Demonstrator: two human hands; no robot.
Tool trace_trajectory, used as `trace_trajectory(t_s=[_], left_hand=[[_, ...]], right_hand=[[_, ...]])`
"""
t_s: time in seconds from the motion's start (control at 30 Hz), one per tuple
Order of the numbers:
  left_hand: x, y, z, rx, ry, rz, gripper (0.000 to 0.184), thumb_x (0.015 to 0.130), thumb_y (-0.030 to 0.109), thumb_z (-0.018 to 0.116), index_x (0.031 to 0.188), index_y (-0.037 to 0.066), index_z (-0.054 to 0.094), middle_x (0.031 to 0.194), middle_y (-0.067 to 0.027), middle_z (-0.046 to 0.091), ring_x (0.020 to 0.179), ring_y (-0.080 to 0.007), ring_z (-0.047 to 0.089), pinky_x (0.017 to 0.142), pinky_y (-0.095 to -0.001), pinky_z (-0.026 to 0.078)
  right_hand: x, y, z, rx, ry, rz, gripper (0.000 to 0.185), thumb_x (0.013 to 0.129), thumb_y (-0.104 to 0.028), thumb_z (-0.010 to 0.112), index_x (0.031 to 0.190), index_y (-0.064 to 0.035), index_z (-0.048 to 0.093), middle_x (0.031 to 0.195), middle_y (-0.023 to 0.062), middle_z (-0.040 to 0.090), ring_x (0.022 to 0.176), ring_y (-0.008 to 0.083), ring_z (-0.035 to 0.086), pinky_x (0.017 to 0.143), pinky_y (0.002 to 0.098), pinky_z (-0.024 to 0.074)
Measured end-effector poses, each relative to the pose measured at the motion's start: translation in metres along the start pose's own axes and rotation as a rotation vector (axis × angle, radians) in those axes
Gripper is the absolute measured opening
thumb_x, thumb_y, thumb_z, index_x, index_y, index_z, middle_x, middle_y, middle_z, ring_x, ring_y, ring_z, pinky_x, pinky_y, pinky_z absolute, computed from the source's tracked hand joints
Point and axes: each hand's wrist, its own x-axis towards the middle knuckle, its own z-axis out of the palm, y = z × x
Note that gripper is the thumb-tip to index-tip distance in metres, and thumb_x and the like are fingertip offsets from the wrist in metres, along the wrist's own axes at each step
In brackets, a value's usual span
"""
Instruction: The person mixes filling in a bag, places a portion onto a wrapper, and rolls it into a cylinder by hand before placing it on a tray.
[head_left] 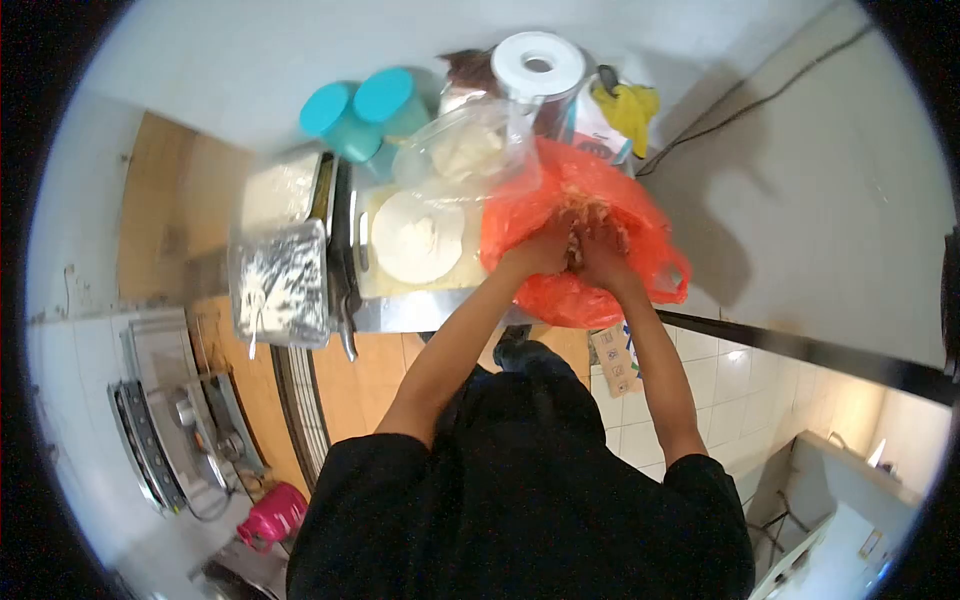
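A large red plastic bag stands open at the right of the worktop. Inside it lies brown, shredded-looking food. My left hand reaches in from the left, and my right hand is close beside it. Both touch the food, and their fingers are sunk in it, so their grip is hidden. Left of the bag, a flat white round, like a dough sheet, lies on a pale board with a small pale heap on its middle. A clear plastic bag with pale contents sits behind it.
Two turquoise-lidded containers and a white-lidded tub stand along the wall. A yellow cloth is near the tub. At left are a plastic-covered tray with white smears and a knife by the worktop's edge.
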Motion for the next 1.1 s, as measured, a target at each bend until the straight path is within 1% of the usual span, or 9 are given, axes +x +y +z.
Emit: trace_trajectory(t_s=[0.1, 0.23, 0.3, 0.4, 0.53, 0.6, 0.7, 1.0, 1.1], left_hand=[[0.018, 0.017, -0.043, -0.679, -0.050, -0.514, 0.041, 0.106, 0.022, 0.035, 0.137, -0.001, 0.048, 0.135, -0.0242, 0.056, 0.121, -0.0311, 0.057, 0.102, -0.0434, 0.047], [0.037, -0.009, -0.033, -0.682, -0.489, -0.537, 0.042, 0.103, 0.025, 0.041, 0.136, 0.000, 0.049, 0.136, -0.0263, 0.054, 0.128, -0.0333, 0.053, 0.102, -0.0490, 0.047], [0.046, -0.009, -0.043, -1.228, -0.458, -0.753, 0.042, 0.101, 0.026, 0.043, 0.136, 0.004, 0.050, 0.132, -0.0258, 0.058, 0.122, -0.0330, 0.058, 0.100, -0.0494, 0.050], [0.017, 0.009, -0.063, -0.189, -0.159, -0.093, 0.036, 0.099, 0.016, 0.050, 0.134, 0.009, 0.051, 0.122, -0.0214, 0.063, 0.107, -0.0290, 0.064, 0.088, -0.0446, 0.055], [0.041, 0.009, -0.052, -0.521, -0.377, -0.524, 0.056, 0.091, 0.009, 0.062, 0.143, 0.013, 0.042, 0.124, -0.0197, 0.063, 0.111, -0.0332, 0.063, 0.093, -0.0453, 0.053], [0.044, -0.008, -0.050, -0.930, -0.566, -0.688, 0.067, 0.086, 0.009, 0.069, 0.146, 0.014, 0.039, 0.131, -0.0199, 0.059, 0.124, -0.0369, 0.056, 0.101, -0.0466, 0.049], [0.057, -0.005, -0.101, -0.759, -0.488, -0.556, 0.054, 0.091, 0.011, 0.062, 0.142, 0.010, 0.044, 0.131, -0.0195, 0.060, 0.123, -0.0362, 0.056, 0.104, -0.0446, 0.047], [0.049, -0.009, -0.101, -0.504, -0.558, -0.594, 0.050, 0.093, 0.009, 0.052, 0.143, 0.010, 0.045, 0.135, -0.0252, 0.057, 0.125, -0.0384, 0.057, 0.102, -0.0475, 0.047], [0.075, 0.008, -0.163, -0.373, -0.787, -0.581, 0.049, 0.093, 0.009, 0.051, 0.142, 0.009, 0.046, 0.131, -0.0257, 0.060, 0.118, -0.0404, 0.061, 0.097, -0.0489, 0.051]], right_hand=[[0.015, 0.018, 0.045, 0.523, -0.466, 0.214, 0.037, 0.098, -0.032, 0.052, 0.123, -0.0051, 0.057, 0.128, 0.0119, 0.058, 0.112, 0.0274, 0.059, 0.093, 0.0409, 0.0501], [0.008, 0.045, 0.061, 1.024, -0.677, 0.415, 0.038, 0.091, -0.028, 0.061, 0.121, -0.0039, 0.058, 0.124, 0.0137, 0.059, 0.107, 0.0304, 0.060, 0.092, 0.0450, 0.0504], [0.026, 0.054, 0.059, 1.339, -0.803, 0.567, 0.040, 0.087, -0.025, 0.067, 0.120, -0.0030, 0.059, 0.121, 0.0149, 0.060, 0.104, 0.0323, 0.061, 0.091, 0.0478, 0.0506], [0.020, 0.015, 0.018, 0.442, -0.201, -0.088, 0.041, 0.083, -0.015, 0.070, 0.121, -0.0026, 0.060, 0.115, 0.0118, 0.065, 0.101, 0.0284, 0.064, 0.088, 0.0416, 0.0528], [0.029, 0.034, 0.041, 0.745, -0.356, 0.115, 0.049, 0.083, -0.011, 0.070, 0.129, -0.0025, 0.057, 0.124, 0.0106, 0.065, 0.108, 0.0244, 0.063, 0.091, 0.0368, 0.0521], [0.067, 0.047, 0.001, 1.486, -0.925, 0.801, 0.055, 0.082, -0.007, 0.071, 0.134, -0.0008, 0.055, 0.134, 0.0123, 0.061, 0.118, 0.0211, 0.058, 0.099, 0.0346, 0.0477], [0.007, 0.085, 0.087, 1.614, -0.781, 0.555, 0.053, 0.083, -0.008, 0.070, 0.134, -0.0007, 0.055, 0.129, 0.0111, 0.064, 0.115, 0.0185, 0.059, 0.099, 0.0351, 0.0472], [0.044, 0.055, 0.008, 0.889, -0.495, 0.328, 0.055, 0.085, -0.012, 0.071, 0.137, -0.0047, 0.054, 0.129, 0.0171, 0.063, 0.116, 0.0285, 0.061, 0.101, 0.0376, 0.0474], [0.043, 0.051, 0.011, 1.294, -0.483, 0.452, 0.052, 0.085, -0.015, 0.072, 0.135, -0.0080, 0.057, 0.132, 0.0166, 0.061, 0.121, 0.0319, 0.059, 0.104, 0.0413, 0.0460]])
